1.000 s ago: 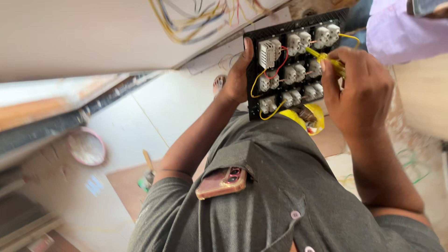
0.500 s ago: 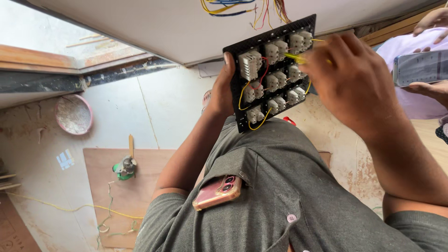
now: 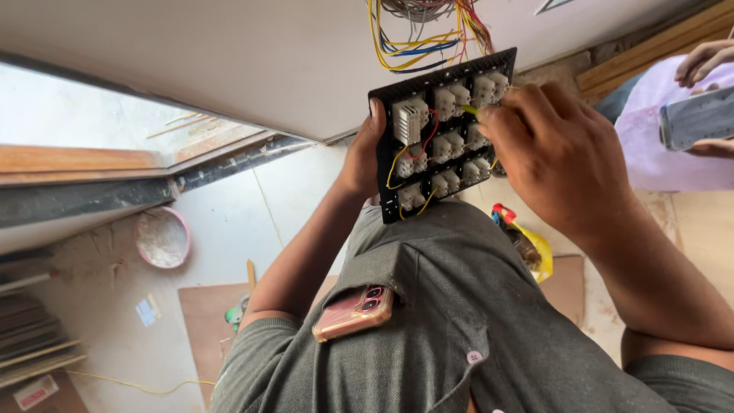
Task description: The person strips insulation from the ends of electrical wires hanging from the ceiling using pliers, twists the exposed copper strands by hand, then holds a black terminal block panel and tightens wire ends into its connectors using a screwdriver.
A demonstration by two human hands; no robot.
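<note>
Item: black switch panel (image 3: 440,145), held upright against the chest, long axis tilted up to the right. My left hand (image 3: 365,157) clasps its left edge. My right hand (image 3: 554,157), nearer the upper terminals, pinches a thin yellow-green tool (image 3: 469,109) pointing left into them.

A pink phone (image 3: 354,313) sticks from a grey shirt pocket; a round pink bowl (image 3: 161,237) and brown board (image 3: 208,321) lie on the floor.

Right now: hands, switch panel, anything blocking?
Left hand grips black switch panel by its edge. Right hand at the upper-right modules, fingertips on a yellow-handled tool. Wire bundle hangs above; nothing blocking.
</note>
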